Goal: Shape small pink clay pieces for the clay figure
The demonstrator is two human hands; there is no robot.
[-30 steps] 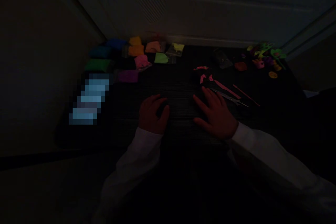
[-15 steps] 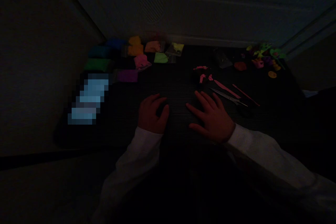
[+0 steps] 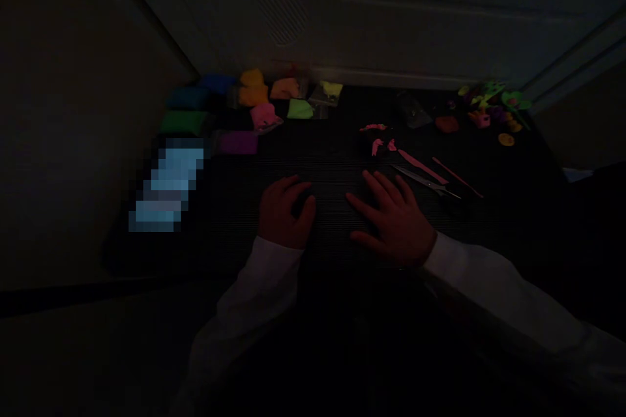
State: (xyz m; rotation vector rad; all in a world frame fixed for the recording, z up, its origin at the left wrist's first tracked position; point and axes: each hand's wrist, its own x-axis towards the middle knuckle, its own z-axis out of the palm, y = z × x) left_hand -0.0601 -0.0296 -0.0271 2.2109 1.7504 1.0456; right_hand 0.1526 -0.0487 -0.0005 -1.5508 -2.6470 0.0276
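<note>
In dim light, my left hand (image 3: pixel 284 212) rests on the dark tabletop (image 3: pixel 327 234) with its fingers slightly curved and thumb apart. My right hand (image 3: pixel 394 218) lies flat there with fingers spread. Neither holds anything. Just beyond the right fingertips are scissors (image 3: pixel 425 181), their blades pointing left. Behind them lie a flat pink knife-shaped tool (image 3: pixel 420 165) and a thin pink stick (image 3: pixel 457 177). Farther back sits a small dark figure with pink bow-like pieces (image 3: pixel 377 146); its exact kind is too dark to make out.
Coloured clay-like packets (image 3: pixel 183 122) fill the back left, including a purple packet (image 3: pixel 238 143). A pixelated bright screen (image 3: pixel 169 186) lies at the left. At the back right are a dark packet (image 3: pixel 413 111), a reddish lump (image 3: pixel 447 124) and bright plastic pieces (image 3: pixel 493 104). A wall-like panel (image 3: pixel 440 32) stands behind.
Both hands keep practically the same place and pose. The light looks slightly different, and the view has shifted a little.
</note>
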